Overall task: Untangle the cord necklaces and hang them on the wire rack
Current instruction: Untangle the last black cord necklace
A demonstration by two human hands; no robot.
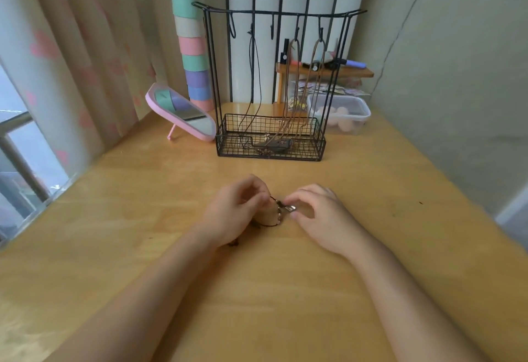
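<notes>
Two hands pinch one cord necklace (278,216) low over the table (285,290), with the wire rack (271,158) at 12 o'clock.
Bare wood lies between the hands and the rack's basket, and wider still toward 6 o'clock. The table's edge runs along the window at 9 o'clock, and a wall closes in at 3 o'clock. The left hand (237,210) curls its fingertips around the dark cord. The right hand (317,216) nips the small metal piece, fingers arched. Three hung necklaces (294,75) drop into the basket. A pink mirror (183,111) sits at 10 o'clock and a plastic box (343,116) at 1 o'clock.
</notes>
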